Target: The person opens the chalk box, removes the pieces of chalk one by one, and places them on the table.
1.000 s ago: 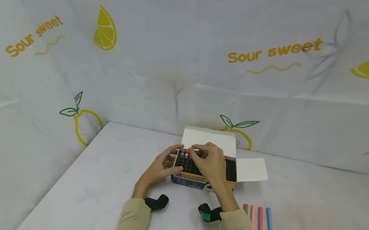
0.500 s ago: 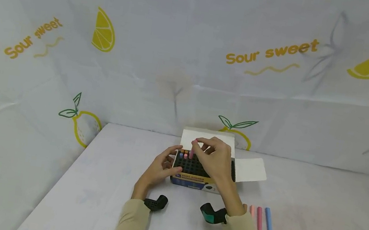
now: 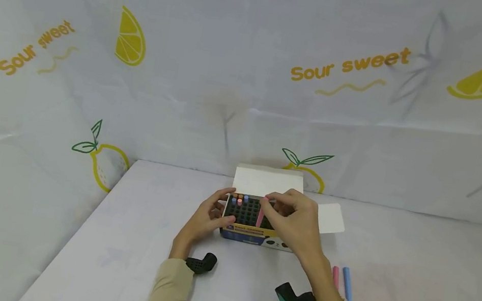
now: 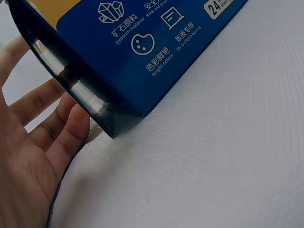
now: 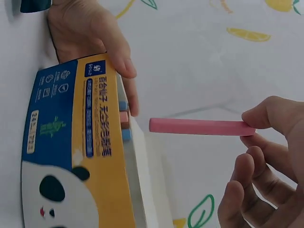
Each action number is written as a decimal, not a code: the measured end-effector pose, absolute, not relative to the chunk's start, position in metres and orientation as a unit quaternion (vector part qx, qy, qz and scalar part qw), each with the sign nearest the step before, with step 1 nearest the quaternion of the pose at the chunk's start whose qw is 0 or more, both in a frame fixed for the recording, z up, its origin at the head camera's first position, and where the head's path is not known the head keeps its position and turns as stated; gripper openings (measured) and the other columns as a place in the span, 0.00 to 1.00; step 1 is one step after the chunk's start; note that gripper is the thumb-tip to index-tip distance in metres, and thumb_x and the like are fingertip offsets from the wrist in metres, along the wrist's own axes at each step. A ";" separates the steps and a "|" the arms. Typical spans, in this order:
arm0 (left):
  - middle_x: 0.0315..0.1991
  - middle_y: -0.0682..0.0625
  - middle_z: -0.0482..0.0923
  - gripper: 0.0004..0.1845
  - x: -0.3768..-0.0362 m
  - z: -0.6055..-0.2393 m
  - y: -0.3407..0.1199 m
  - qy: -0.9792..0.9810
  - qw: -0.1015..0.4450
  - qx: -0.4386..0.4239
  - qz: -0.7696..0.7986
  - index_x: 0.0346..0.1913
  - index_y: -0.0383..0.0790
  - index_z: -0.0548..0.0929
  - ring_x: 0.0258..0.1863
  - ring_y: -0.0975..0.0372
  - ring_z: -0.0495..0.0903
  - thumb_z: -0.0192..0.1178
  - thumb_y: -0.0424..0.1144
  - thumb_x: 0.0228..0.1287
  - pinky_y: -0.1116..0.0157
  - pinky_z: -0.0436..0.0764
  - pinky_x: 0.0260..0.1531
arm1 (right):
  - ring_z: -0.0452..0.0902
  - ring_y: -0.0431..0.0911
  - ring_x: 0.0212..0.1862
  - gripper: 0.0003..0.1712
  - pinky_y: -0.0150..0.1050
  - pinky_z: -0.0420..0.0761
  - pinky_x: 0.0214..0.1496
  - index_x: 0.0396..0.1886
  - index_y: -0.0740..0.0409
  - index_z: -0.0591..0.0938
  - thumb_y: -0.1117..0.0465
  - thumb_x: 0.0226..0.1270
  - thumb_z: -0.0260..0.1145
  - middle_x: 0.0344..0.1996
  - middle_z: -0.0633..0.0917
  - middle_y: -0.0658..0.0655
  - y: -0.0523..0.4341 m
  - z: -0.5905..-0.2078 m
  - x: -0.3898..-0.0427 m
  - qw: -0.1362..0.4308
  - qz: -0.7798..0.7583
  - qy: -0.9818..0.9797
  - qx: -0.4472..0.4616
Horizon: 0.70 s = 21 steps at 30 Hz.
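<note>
A blue and yellow chalk box point(image 3: 242, 236) stands on the table with its lid up. My left hand point(image 3: 203, 220) holds its left end, thumb along the near top edge and other fingers around the side. With thumb and forefinger, my right hand point(image 3: 300, 223) pinches one end of a pink chalk stick point(image 5: 199, 127). The right wrist view shows that stick outside the box, its free end pointing towards the opening. Several blue, orange and pink chalk ends point(image 3: 240, 202) stick up from the far left holes of the black insert point(image 3: 245, 216).
The raised white lid point(image 3: 269, 180) stands behind the box, and a white side flap point(image 3: 330, 218) juts out on its right. A pink chalk point(image 3: 336, 277) and a blue chalk point(image 3: 347, 286) lie on the table, partly behind my right forearm.
My right hand has drawn the pink chalk up out of the box and moved right and nearer with it. My left hand has kept its hold on the box.
</note>
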State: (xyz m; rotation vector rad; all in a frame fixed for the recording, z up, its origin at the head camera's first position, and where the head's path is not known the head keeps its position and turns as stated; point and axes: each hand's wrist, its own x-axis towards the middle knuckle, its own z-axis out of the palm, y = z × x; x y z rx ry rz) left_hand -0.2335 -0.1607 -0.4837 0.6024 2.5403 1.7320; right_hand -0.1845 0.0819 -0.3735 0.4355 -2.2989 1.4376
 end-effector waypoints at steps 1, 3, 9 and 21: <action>0.63 0.38 0.74 0.40 -0.233 -0.483 -0.161 0.811 0.003 0.193 0.553 0.76 0.54 0.67 0.44 0.58 0.76 0.69 0.53 0.63 0.61 0.79 0.46 | 0.69 0.37 0.23 0.02 0.32 0.71 0.28 0.32 0.60 0.92 0.68 0.60 0.75 0.21 0.80 0.52 0.086 -0.374 -0.182 0.198 0.512 -0.821 0.158; 0.64 0.37 0.74 0.40 -0.233 -0.483 -0.161 0.809 0.000 0.196 0.554 0.77 0.53 0.67 0.44 0.58 0.76 0.69 0.51 0.63 0.61 0.79 0.46 | 0.69 0.37 0.24 0.02 0.32 0.71 0.28 0.32 0.59 0.92 0.68 0.60 0.75 0.20 0.80 0.51 0.094 -0.375 -0.177 0.201 0.505 -0.824 0.161; 0.64 0.38 0.74 0.39 -0.232 -0.483 -0.160 0.807 0.000 0.202 0.554 0.76 0.53 0.67 0.43 0.58 0.76 0.69 0.48 0.64 0.63 0.79 0.44 | 0.73 0.34 0.27 0.02 0.32 0.74 0.30 0.30 0.56 0.92 0.66 0.61 0.75 0.22 0.82 0.47 0.121 -0.377 -0.159 0.187 0.477 -0.846 0.147; 0.64 0.37 0.72 0.40 -0.232 -0.482 -0.159 0.812 0.001 0.198 0.549 0.77 0.52 0.67 0.44 0.58 0.74 0.69 0.51 0.64 0.64 0.77 0.45 | 0.75 0.32 0.30 0.04 0.33 0.73 0.32 0.35 0.51 0.93 0.58 0.63 0.76 0.22 0.80 0.43 0.178 -0.377 -0.144 0.091 0.401 -0.901 0.138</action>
